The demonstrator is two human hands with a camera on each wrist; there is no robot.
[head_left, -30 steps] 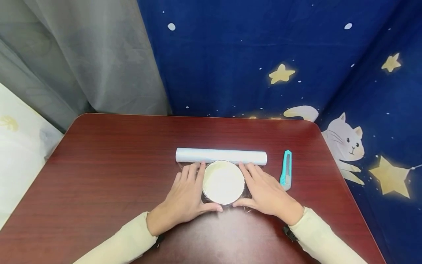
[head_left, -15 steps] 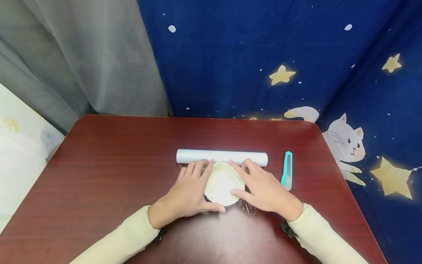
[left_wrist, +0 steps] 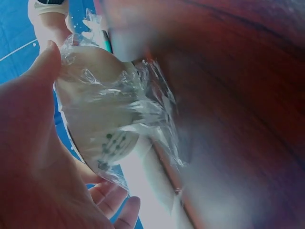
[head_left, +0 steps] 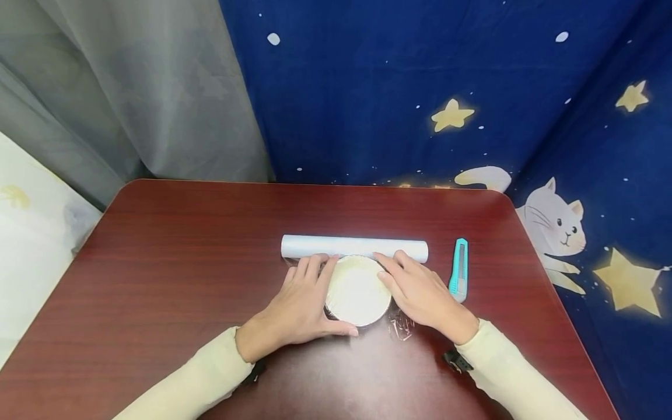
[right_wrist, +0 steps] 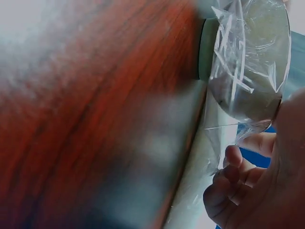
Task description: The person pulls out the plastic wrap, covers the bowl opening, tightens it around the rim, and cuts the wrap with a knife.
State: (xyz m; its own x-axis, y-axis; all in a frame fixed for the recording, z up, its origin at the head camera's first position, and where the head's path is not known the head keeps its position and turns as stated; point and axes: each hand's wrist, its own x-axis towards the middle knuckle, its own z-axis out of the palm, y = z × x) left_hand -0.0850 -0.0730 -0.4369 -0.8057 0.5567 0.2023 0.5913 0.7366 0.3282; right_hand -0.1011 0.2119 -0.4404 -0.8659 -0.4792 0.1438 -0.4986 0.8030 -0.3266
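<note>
Evidently, bowl [left_wrist: 114,145]: stood upright on the table [head_left: 173,251], between left hand [head_left: 294,306] and right hand [head_left: 427,294], with clear film [head_left: 401,325] drawn over the top.
Left hand: was clamped round the left side of the bowl, with the thumb along the near rim and the fingers reaching toward the far rim.
Right hand: touched the right rim, with the fingers curled against the film-covered side; could not tell whether pinching the clear film or only pressing it.
Clear film: hung in loose, shiny creases below the rim, in front of the left hand, with a crumpled edge just on the near side of the right hand.
Roll [head_left: 354,248]: lay crosswise just beyond the fingertips of the 2 hands.
Cutter [head_left: 459,270]: lay just right of the right hand.
Curtains [head_left: 357,105]: hung well beyond the 2 hands, grey leftward, blue with stars [head_left: 452,115] and 1 cat [head_left: 559,221] rightward.
</note>
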